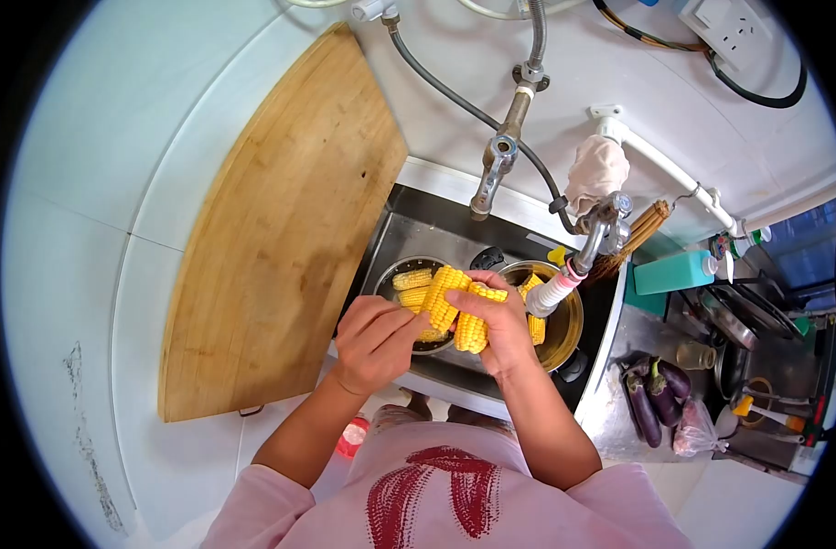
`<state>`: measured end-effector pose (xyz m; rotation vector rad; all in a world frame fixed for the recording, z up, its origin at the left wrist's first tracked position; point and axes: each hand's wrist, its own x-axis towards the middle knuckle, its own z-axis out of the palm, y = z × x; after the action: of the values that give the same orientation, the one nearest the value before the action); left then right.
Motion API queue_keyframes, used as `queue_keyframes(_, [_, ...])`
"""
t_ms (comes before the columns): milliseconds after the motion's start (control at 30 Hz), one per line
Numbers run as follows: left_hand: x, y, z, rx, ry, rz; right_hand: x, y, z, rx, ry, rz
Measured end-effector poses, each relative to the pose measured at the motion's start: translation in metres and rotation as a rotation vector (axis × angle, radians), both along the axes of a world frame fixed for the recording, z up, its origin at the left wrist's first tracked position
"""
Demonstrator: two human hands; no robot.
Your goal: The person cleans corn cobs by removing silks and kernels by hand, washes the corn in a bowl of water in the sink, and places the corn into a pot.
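My right hand is closed around two short pieces of yellow corn on the cob, a left piece and a right piece, with the thumb lying across them. At the lower edge of the left piece, my left hand has its fingers curled in a pinch. Whatever those fingertips hold is hidden or too small to make out. Below the hands, a perforated strainer in the sink holds more corn pieces. A metal pot to the right also has corn in it.
A wooden board leans at the left. Two taps, one chrome and one with a white spout extension, hang over the sink. Several eggplants and a teal bottle are on the right.
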<state>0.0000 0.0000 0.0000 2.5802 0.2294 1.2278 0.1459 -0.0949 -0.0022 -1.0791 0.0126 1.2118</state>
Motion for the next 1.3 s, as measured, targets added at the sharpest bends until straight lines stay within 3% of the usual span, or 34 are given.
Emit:
queue_keyframes(300, [0.008, -0.002, 0.015, -0.048, 0.045, -0.067, 0.001, -0.005, 0.002, 0.049, -0.009, -0.034])
queue_keyframes(500, [0.012, 0.002, 0.014, -0.252, 0.056, -0.12, 0.003, -0.008, -0.001, 0.077, -0.012, 0.001])
queue_keyframes(1000, [0.01, 0.0, 0.011, -0.487, 0.054, -0.081, 0.01, -0.011, 0.006, 0.146, -0.099, 0.109])
queue_keyframes(1167, [0.007, 0.008, 0.013, -0.711, -0.046, 0.052, 0.008, -0.013, 0.003, 0.136, -0.05, 0.133])
queue_keyframes(1300, [0.0, 0.009, 0.014, -0.679, 0.063, -0.062, 0.008, -0.013, -0.004, 0.117, -0.053, 0.108])
